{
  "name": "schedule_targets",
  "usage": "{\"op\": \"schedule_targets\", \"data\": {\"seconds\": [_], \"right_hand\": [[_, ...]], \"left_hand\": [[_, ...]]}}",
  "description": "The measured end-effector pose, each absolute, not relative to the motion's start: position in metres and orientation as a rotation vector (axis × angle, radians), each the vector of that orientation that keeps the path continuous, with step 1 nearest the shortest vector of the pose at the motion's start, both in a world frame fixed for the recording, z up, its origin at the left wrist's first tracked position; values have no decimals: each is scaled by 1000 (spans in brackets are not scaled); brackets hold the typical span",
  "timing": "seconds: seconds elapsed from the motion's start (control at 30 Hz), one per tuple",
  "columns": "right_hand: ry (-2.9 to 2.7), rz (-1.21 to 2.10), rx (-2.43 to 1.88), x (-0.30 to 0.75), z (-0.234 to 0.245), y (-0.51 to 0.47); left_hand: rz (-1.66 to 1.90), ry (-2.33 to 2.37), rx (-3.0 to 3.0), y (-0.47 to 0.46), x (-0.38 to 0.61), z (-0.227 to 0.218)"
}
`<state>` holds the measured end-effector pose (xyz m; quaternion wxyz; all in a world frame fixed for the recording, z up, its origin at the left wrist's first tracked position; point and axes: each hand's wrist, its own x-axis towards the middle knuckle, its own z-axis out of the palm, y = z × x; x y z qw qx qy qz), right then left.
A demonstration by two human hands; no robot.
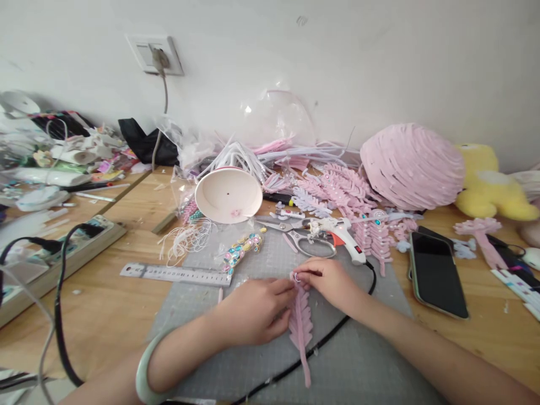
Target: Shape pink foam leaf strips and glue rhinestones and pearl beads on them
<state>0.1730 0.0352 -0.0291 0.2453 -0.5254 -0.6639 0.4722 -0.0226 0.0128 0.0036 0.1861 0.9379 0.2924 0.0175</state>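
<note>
Messy table; my left fingers and right fingers pinch one pink frond: fringe looks done, beaded tip probably isn't.

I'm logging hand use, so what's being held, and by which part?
A pink feather-shaped piece, by its far end: the right hand at the tip, the left hand against its left edge, though whether that one grips is unclear.

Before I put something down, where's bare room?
Mostly bare wood lies between power strip and grey mat, this side of the ruler; more this side of the phone. It's crowded mid-mat, with left hand, right hand and pink leaf shape, and at the back around the bowl and pink ball.
</note>
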Motion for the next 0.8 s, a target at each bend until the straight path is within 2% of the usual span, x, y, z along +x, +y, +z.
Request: {"op": "schedule_targets", "data": {"seconds": [0.5,0.8], "right_hand": [[-2264,940,-1463,168,-16,42],[-2142,998,-1438,172,-21,40]], "left_hand": [[96,812,2672,14,-22,4],[128,905,2460,16,-21,6]]}}
